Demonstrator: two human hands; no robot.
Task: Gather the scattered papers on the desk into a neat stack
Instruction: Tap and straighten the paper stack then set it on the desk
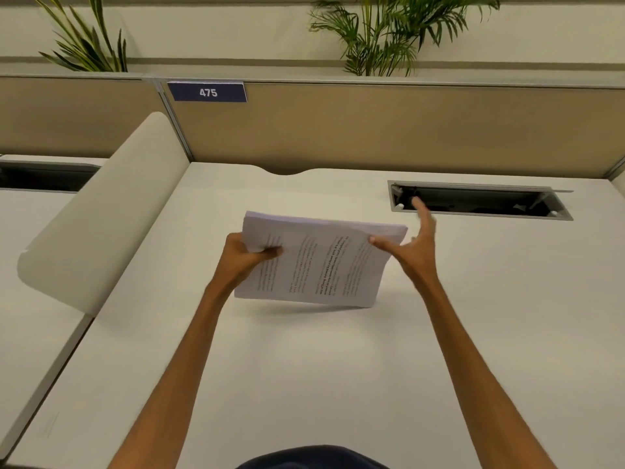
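A stack of printed white papers (318, 262) hangs tilted above the middle of the white desk (304, 367), casting a shadow below its lower edge. My left hand (245, 257) grips the stack's left edge, thumb on top. My right hand (411, 247) is at the stack's right edge with fingers spread apart; its thumb touches the top sheet and the other fingers point up, away from the paper. No loose sheets show elsewhere on the desk.
An open cable tray slot (480, 201) is set into the desk at the back right. A cream side divider (105, 214) rises on the left. A tan partition (372, 126) with a "475" label (208, 92) closes the back, with plants behind it.
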